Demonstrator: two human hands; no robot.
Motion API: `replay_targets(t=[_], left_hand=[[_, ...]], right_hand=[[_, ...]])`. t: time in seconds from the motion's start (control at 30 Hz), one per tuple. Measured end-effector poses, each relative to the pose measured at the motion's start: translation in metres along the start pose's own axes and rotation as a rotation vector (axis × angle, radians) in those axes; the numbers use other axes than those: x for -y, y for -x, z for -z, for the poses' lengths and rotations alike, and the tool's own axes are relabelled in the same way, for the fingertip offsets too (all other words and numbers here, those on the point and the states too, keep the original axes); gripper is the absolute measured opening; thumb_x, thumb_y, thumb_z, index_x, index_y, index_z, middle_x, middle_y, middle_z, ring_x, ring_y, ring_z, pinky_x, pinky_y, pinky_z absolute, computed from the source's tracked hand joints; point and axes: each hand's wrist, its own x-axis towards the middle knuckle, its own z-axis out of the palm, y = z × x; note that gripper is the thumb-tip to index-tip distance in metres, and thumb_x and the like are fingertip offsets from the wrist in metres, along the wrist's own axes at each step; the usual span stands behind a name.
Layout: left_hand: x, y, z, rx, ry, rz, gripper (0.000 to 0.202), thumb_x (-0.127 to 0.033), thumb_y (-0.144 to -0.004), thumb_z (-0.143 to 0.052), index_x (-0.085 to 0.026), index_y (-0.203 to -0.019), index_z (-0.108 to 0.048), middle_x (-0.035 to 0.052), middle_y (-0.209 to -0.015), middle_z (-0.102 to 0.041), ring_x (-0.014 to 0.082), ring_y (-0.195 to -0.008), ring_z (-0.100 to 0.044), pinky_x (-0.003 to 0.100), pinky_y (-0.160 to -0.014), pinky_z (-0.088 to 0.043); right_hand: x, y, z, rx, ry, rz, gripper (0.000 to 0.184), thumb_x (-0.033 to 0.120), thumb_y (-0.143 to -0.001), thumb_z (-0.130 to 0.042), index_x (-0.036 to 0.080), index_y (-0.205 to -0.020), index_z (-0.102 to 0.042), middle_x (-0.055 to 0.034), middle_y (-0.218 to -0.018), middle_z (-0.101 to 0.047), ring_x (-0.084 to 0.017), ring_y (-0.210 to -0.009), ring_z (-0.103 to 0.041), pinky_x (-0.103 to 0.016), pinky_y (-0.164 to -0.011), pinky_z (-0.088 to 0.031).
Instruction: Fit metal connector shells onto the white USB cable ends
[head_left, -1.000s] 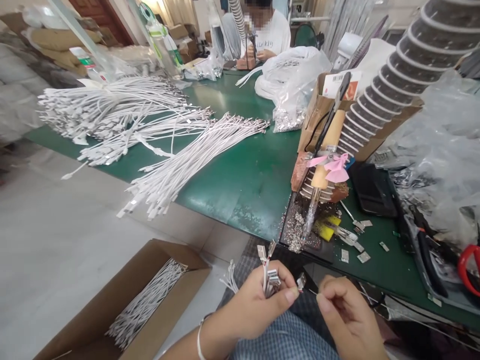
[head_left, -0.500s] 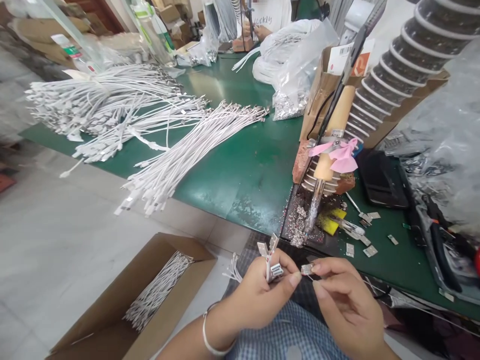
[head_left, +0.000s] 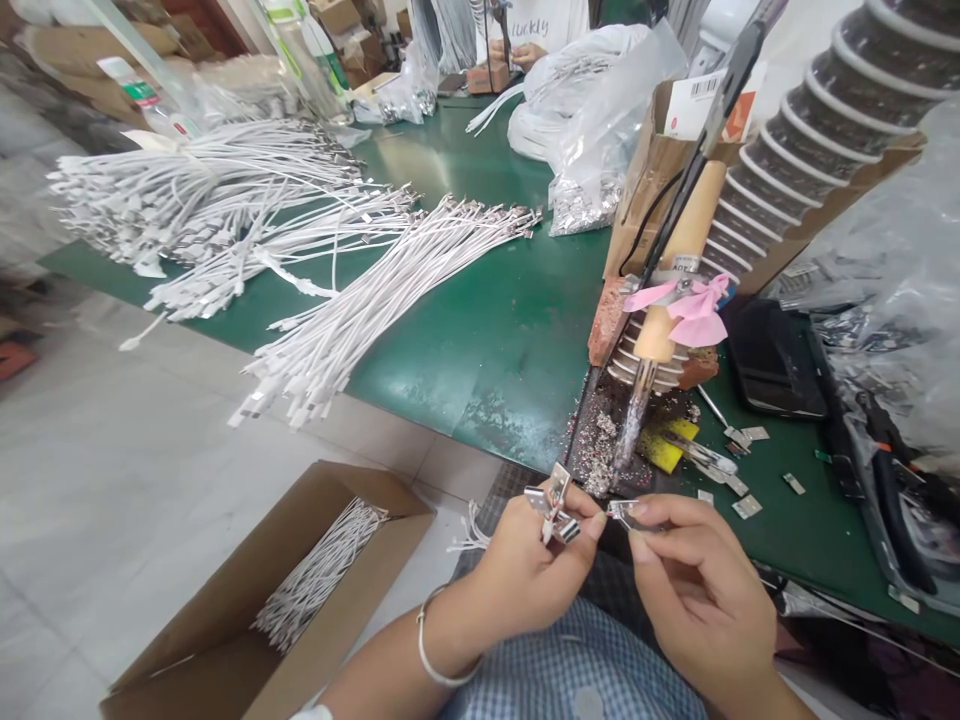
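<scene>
My left hand (head_left: 517, 570) is closed around a few white USB cables, whose bare metal USB plugs (head_left: 559, 482) fan out above the fist. Its thumb and forefinger pinch near a thin wire end. My right hand (head_left: 709, 590) pinches a small metal USB plug (head_left: 622, 511) close to the left fingertips, with short wires showing at its end. Just beyond both hands, a soldering iron (head_left: 660, 330) with a wooden handle and a pink ribbon points down over a tray (head_left: 576, 440) strewn with solder bits. A yellow sponge (head_left: 664, 452) lies beside its tip.
Bundles of white cables (head_left: 352, 300) lie across the green table (head_left: 480, 370). A cardboard box (head_left: 225, 600) with more cables stands on the floor at left. Loose plugs (head_left: 748, 507), a black phone (head_left: 776, 360) and a ribbed hose (head_left: 832, 110) are at right. Another person's hands (head_left: 525, 55) show across the table.
My right hand has lifted slightly, and its plug has turned and risen a little. The plugs in my left hand have tilted and spread to the right. The view has shifted slightly.
</scene>
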Motion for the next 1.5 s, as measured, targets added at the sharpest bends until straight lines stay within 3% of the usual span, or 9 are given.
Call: replay_targets(t=[0.37,0.97,1.5], left_hand=[[-0.006,-0.012,0.005,-0.027,-0.02,-0.044,0.017,-0.022,-0.095,-0.052,-0.017,-0.08,-0.058,-0.003,-0.062,-0.051,0.0095,-0.054,-0.045,0.02,-0.052,-0.04],[-0.007,-0.014,0.006,-0.034,-0.025,-0.045,0.016,-0.021,-0.095,-0.051,-0.017,-0.082,-0.058,-0.004,-0.061,-0.049,0.0093,-0.054,-0.044,0.02,-0.053,-0.038],[-0.006,-0.015,0.006,-0.057,-0.062,-0.125,0.015,-0.019,-0.095,-0.051,-0.018,-0.081,-0.055,-0.004,-0.062,-0.051,0.0088,-0.054,-0.046,0.019,-0.052,-0.039]], right_hand=[[0.0,-0.013,-0.001,-0.034,-0.016,-0.016,0.022,0.001,-0.084,-0.063,0.021,-0.093,-0.064,-0.0051,-0.103,-0.064,-0.016,-0.091,-0.065,-0.03,-0.079,-0.059],[-0.001,-0.017,-0.005,-0.069,-0.027,-0.011,0.022,0.001,-0.084,-0.062,0.021,-0.092,-0.065,-0.0039,-0.1,-0.064,-0.016,-0.09,-0.064,-0.031,-0.077,-0.057],[-0.003,-0.017,-0.007,-0.095,-0.032,-0.007,0.021,0.001,-0.083,-0.065,0.02,-0.092,-0.067,-0.0041,-0.1,-0.063,-0.016,-0.089,-0.064,-0.03,-0.076,-0.057]])
